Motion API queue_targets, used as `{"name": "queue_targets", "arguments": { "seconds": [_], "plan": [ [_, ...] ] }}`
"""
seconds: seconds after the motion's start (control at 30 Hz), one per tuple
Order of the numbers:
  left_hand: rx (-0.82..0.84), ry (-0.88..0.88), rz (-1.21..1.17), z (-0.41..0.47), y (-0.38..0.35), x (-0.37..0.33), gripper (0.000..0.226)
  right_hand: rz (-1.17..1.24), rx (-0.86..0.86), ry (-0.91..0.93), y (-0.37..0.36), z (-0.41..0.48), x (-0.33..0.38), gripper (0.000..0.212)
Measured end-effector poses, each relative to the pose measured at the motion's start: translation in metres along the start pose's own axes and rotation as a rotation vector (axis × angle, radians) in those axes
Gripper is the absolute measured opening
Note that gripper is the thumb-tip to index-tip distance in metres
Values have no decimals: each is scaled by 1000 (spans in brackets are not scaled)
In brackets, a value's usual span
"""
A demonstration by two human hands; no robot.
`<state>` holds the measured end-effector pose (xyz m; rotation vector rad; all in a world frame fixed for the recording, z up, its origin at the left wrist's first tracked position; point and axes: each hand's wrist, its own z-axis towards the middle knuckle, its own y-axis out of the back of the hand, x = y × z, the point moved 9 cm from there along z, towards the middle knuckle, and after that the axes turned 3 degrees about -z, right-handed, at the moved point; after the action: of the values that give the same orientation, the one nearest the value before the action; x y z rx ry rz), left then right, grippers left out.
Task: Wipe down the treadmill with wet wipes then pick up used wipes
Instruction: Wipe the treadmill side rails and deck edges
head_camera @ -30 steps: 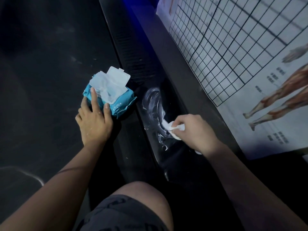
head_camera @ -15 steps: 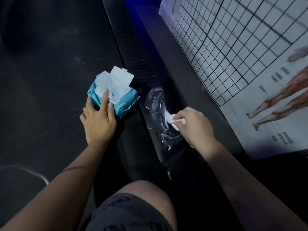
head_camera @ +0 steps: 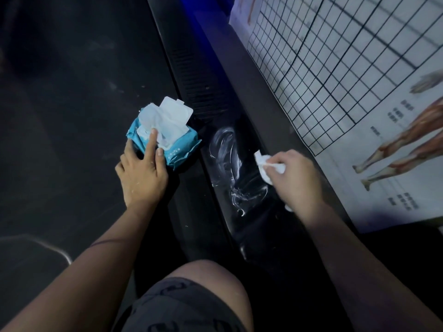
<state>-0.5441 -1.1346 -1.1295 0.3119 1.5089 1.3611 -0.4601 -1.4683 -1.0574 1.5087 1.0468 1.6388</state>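
From the head camera I see my left hand [head_camera: 143,173] resting on the dark treadmill belt [head_camera: 72,104], fingers loosely spread, with the index finger stretched up onto the teal soft-plastic pack of wet wipes [head_camera: 165,140]; the fingertip presses on the white wipe sheet [head_camera: 153,118] that bunches out of the pack's opening, and the pack's white flip lid [head_camera: 177,111] stands open behind it; the pack sits on the belt, just beside the glossy black side rail of the treadmill [head_camera: 239,144]. My right hand [head_camera: 294,178] is curled closed over that rail, thumb and fingers pinching 1 crumpled white wet wipe [head_camera: 263,166]; a corner of the wipe sticks out to the left of the knuckles, and I cannot tell whether it touches the rail; whitish wet smears [head_camera: 227,149] swirl across the rail between the pack and this hand. To the right lies a white poster with a black grid and leg-muscle drawings [head_camera: 347,80]; my bare knee and the edge of dark patterned shorts [head_camera: 187,305] fill the bottom of the view.
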Motion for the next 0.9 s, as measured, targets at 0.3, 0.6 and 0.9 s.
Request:
{"name": "queue_targets", "arguments": {
  "seconds": [0.3, 0.6, 0.9],
  "plan": [
    [5, 8, -19, 0, 1, 0, 49, -29, 393, 126, -50, -31, 47, 10],
    [4, 10, -13, 1, 1, 1, 49, -159, 342, -50, -8, -18, 7, 12],
    [13, 12, 1, 0, 3, -1, 49, -10, 670, 137, -64, -40, 44, 36]
  ]
}}
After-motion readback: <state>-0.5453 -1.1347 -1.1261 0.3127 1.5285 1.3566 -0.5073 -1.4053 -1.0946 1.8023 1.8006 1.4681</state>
